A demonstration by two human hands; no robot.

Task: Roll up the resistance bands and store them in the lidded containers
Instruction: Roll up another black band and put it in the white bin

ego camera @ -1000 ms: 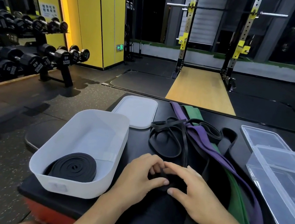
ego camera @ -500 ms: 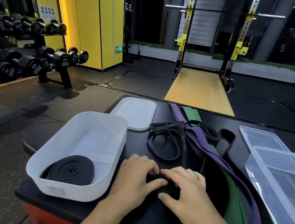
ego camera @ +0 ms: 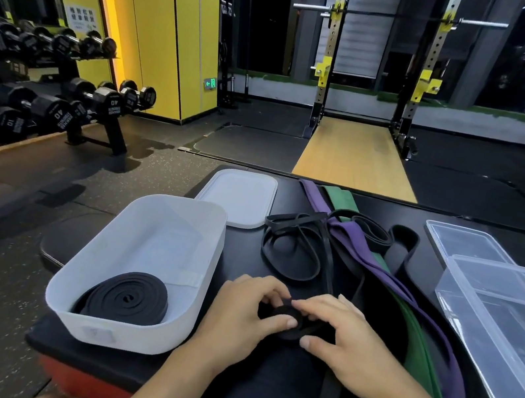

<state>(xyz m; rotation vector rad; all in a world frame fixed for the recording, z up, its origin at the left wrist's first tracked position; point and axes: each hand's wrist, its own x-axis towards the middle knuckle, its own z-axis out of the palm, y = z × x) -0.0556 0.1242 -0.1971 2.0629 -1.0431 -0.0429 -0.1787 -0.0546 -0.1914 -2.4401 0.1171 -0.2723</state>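
Note:
A partly rolled black band (ego camera: 290, 318) lies on the black bench pad (ego camera: 257, 385), pinched between my left hand (ego camera: 245, 314) and my right hand (ego camera: 347, 345). Its loose tail runs toward me past my right wrist. A white container (ego camera: 156, 243) stands to the left with a rolled black band (ego camera: 126, 297) lying in it. Its white lid (ego camera: 237, 196) lies flat behind it. Beyond my hands lie a thin black band (ego camera: 291, 248), a purple band (ego camera: 390, 279) and a green band (ego camera: 417, 343).
A clear plastic container (ego camera: 504, 343) stands at the right, with its clear lid (ego camera: 465, 243) behind it. A dumbbell rack (ego camera: 45, 100) lines the left wall. A squat rack (ego camera: 375, 78) stands over a wooden platform beyond the pad.
Both hands have stayed on the black band and turned it; the roll between my fingers looks slightly larger and my fingertips have closed in over it.

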